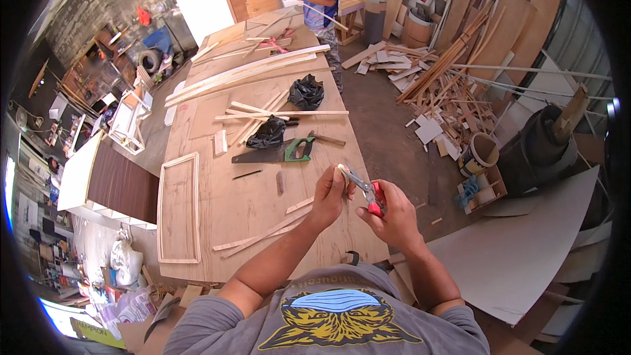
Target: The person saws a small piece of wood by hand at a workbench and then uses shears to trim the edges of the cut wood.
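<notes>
Two hands, red-handled tool, yellow shirt lettering.

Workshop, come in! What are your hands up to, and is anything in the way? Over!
Right hand gripping pliers. Left hand at their tip, its hold unclear. Saw on table, apart from both hands.

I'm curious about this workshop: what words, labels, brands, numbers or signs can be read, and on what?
Yellow-green pack: dark capitals, partly readable; wording not copied here.
Grey shirt: faint lettering above the yellow print, too unclear to read.
Bucket: label too small to read.
Plastic bag: purple lettering, blurred.
Pliers: none visible.
</notes>
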`<control>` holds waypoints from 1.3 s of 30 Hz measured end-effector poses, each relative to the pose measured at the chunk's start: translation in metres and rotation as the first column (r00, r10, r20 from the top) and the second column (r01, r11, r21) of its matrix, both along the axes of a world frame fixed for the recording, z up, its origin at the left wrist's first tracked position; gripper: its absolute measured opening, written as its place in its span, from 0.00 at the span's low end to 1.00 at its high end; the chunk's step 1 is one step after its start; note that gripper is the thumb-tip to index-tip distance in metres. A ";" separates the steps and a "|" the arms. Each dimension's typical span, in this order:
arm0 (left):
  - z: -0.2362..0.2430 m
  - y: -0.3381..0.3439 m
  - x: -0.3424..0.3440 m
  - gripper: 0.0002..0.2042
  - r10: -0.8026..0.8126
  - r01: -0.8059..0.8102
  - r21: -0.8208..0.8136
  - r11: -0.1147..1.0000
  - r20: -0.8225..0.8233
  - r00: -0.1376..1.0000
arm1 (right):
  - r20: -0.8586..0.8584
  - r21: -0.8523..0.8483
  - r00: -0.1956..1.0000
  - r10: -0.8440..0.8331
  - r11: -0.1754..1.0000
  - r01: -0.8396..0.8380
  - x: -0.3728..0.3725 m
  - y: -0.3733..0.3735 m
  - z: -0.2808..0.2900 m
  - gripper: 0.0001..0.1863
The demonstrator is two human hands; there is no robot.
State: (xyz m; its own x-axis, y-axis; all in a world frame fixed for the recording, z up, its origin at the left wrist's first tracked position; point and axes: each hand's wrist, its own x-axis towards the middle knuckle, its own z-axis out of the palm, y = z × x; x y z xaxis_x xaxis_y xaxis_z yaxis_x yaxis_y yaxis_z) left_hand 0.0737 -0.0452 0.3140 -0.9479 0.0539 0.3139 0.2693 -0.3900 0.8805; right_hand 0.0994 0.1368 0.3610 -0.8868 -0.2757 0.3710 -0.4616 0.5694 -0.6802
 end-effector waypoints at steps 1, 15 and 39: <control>0.000 0.000 0.000 0.14 -0.035 0.035 0.037 0.999 0.000 0.999 | -0.012 0.005 1.000 -0.014 1.000 0.014 0.002 -0.001 0.000 0.31; -0.004 0.018 -0.023 0.15 -0.060 0.060 0.015 0.998 0.070 0.996 | -0.008 0.073 0.988 -0.152 0.986 0.152 -0.003 -0.003 -0.009 0.30; -0.018 0.069 -0.059 0.18 -0.120 0.129 -0.065 0.989 0.125 0.985 | 0.152 -0.020 0.934 -0.322 0.944 0.329 -0.018 0.038 -0.031 0.29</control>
